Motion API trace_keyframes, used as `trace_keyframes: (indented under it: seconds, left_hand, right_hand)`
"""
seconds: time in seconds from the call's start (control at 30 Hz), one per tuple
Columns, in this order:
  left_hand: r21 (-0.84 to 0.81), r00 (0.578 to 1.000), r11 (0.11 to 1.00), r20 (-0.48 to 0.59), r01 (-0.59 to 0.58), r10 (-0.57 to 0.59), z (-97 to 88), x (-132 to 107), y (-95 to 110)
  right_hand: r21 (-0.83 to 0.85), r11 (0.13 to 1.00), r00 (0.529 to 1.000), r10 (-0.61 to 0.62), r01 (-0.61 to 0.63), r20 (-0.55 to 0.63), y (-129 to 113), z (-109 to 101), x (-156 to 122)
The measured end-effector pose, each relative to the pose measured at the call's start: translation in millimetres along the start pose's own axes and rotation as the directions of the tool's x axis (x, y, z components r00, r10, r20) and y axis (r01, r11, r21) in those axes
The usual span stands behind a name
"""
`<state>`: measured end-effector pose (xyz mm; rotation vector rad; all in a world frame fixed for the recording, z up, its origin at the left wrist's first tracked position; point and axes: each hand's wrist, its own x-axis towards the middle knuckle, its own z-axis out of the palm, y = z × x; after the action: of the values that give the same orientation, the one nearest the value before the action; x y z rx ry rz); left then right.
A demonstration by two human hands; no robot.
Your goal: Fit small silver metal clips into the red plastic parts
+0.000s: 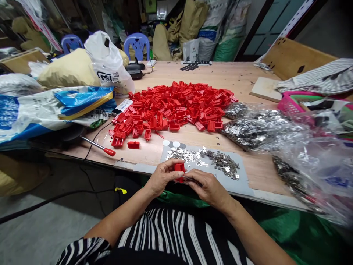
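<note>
My left hand [164,176] grips a red plastic housing [179,168] between thumb and fingers, just over the table's front edge. My right hand [205,184] is closed on a thin metal tool [190,178] that looks like tweezers; its tip meets the housing. Whether a small part sits at that tip is too small to tell. Just beyond my hands, a grey mat [242,184] bears small shiny metal plates [187,154] and a heap of darker metal pieces [226,163]. Behind it spreads a large pile of similar red housings [176,105].
Clear plastic bags of metal parts [259,127] lie on the right, beside a pink basket [292,105]. At left are a blue-white sack [33,110], a white carrier bag [110,62] and a red-tipped lever [109,151]. A black cable [55,206] crosses at lower left.
</note>
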<state>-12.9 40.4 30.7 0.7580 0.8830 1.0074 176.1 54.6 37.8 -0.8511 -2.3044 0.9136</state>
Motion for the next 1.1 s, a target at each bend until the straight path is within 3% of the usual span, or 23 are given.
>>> trace_keyframes:
  seconds: [0.17,0.63,0.83,0.93,1.1]
  left_hand:
    - [0.022,0.998,0.997,-0.001,0.068,-0.068,0.4,4.2,4.8]
    - [-0.083,0.997,0.994,0.043,0.074,-0.071,-0.6,-0.1,3.5]
    - [-0.106,0.998,0.994,0.055,0.028,-0.023,0.6,-5.1,-0.5]
    - [-0.062,0.998,0.998,0.060,-0.024,0.028,-1.5,-5.9,-4.7]
    - [0.228,0.984,0.957,0.038,-0.180,0.176,-12.1,-3.4,-13.0]
  right_hand:
    - [-0.080,0.996,0.999,-0.027,0.030,0.033,2.0,-1.1,1.4]
    - [0.027,0.999,0.998,0.042,-0.041,-0.044,-2.6,0.8,-3.5]
    - [0.101,0.976,0.976,0.200,-0.192,-0.082,-6.1,3.6,-8.2]
    - [0.121,0.959,0.957,0.270,-0.257,-0.104,-6.4,3.7,-11.4]
    - [-0.012,0.984,0.966,0.173,-0.178,-0.191,1.5,5.4,-15.7]
